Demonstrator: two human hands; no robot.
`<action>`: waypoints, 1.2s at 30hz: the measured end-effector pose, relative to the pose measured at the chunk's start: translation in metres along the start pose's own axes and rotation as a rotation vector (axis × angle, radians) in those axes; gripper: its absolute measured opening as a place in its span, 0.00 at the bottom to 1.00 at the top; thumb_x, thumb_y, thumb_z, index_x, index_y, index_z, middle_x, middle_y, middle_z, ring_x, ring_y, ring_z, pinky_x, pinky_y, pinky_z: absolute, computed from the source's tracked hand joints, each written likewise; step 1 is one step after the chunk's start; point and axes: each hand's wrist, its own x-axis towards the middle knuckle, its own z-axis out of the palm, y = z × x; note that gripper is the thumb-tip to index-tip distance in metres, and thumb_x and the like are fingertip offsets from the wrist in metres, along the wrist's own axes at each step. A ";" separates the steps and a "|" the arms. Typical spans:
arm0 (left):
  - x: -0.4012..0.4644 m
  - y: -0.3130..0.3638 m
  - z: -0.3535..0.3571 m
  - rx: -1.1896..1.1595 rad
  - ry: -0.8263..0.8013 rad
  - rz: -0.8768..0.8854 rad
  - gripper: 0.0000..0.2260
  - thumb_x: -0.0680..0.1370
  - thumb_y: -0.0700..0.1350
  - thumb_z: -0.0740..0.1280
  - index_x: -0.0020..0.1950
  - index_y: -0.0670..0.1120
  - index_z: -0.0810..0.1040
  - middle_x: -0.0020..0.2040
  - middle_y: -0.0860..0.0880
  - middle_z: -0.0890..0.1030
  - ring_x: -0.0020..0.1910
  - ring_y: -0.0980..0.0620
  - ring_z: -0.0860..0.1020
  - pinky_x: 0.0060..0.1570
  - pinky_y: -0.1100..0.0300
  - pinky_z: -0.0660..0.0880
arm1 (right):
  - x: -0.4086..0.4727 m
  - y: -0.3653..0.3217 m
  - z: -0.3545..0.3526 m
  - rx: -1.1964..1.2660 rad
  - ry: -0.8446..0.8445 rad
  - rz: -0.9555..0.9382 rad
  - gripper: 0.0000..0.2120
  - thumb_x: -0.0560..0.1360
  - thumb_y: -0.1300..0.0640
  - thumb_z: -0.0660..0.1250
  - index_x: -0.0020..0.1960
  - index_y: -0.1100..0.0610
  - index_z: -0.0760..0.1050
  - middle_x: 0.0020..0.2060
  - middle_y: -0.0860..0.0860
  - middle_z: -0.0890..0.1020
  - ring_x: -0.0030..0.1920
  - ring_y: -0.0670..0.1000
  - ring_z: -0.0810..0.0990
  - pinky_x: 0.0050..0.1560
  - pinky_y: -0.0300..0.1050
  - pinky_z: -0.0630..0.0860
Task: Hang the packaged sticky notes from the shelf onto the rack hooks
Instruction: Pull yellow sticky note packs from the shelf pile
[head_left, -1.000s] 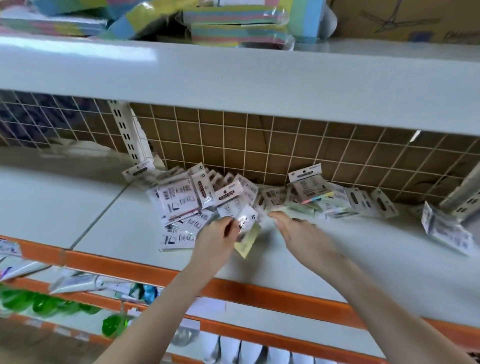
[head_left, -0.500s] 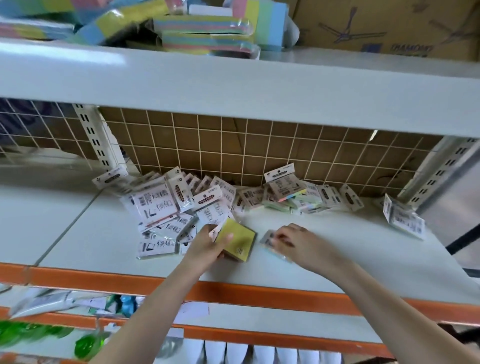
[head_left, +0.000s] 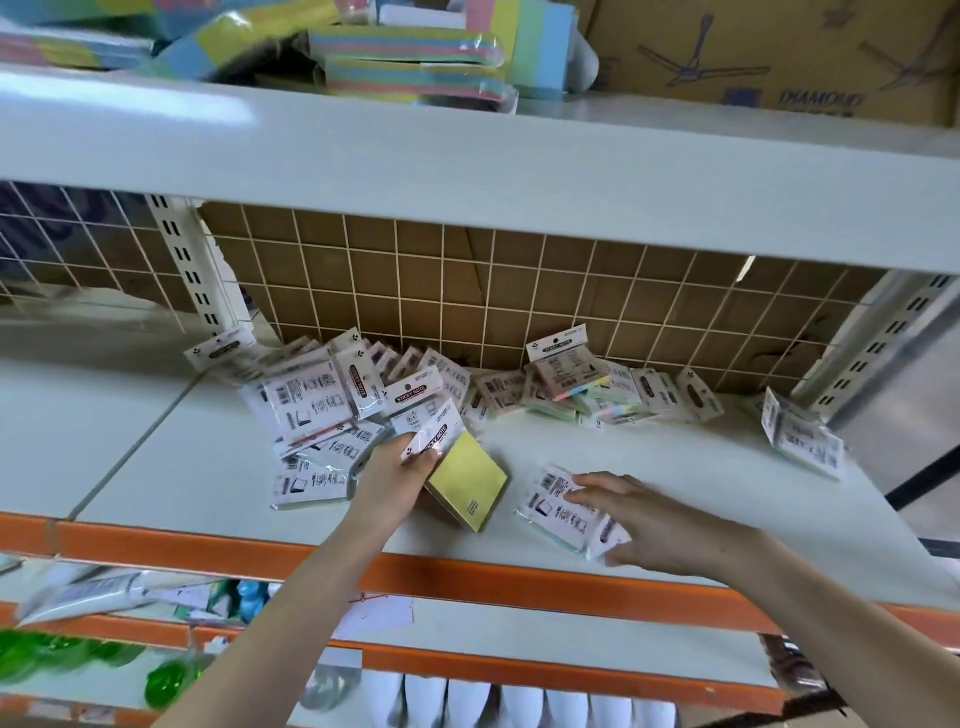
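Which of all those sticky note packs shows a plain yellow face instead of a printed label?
The yellow pack held by the left hand, near the shelf's front edge. Its bare yellow pad faces up; the others, including the pack under the right hand, show printed white labels.

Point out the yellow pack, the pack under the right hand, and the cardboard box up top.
yellow pack (head_left: 470, 480), head view, yellow face.
right-hand pack (head_left: 558, 506), head view, printed label.
cardboard box (head_left: 779, 52), head view, front panel.
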 end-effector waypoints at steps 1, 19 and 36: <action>0.000 0.000 0.001 -0.002 0.002 -0.002 0.08 0.79 0.40 0.64 0.56 0.40 0.78 0.50 0.43 0.82 0.50 0.43 0.79 0.53 0.48 0.76 | -0.001 -0.001 0.000 -0.057 0.062 -0.018 0.28 0.77 0.54 0.66 0.73 0.46 0.61 0.74 0.41 0.57 0.71 0.46 0.60 0.67 0.37 0.59; 0.008 0.069 0.057 -0.034 0.050 0.015 0.08 0.78 0.43 0.61 0.40 0.45 0.73 0.34 0.49 0.73 0.33 0.53 0.71 0.32 0.59 0.64 | -0.052 0.001 -0.046 0.272 0.730 0.201 0.07 0.80 0.57 0.60 0.54 0.55 0.76 0.48 0.49 0.80 0.48 0.52 0.77 0.46 0.48 0.71; -0.133 0.203 0.233 0.010 -0.259 0.569 0.12 0.79 0.47 0.63 0.37 0.46 0.75 0.31 0.51 0.75 0.31 0.61 0.71 0.30 0.70 0.64 | -0.293 0.095 -0.035 0.433 1.063 0.342 0.10 0.80 0.53 0.59 0.42 0.42 0.65 0.23 0.45 0.71 0.24 0.42 0.66 0.25 0.36 0.60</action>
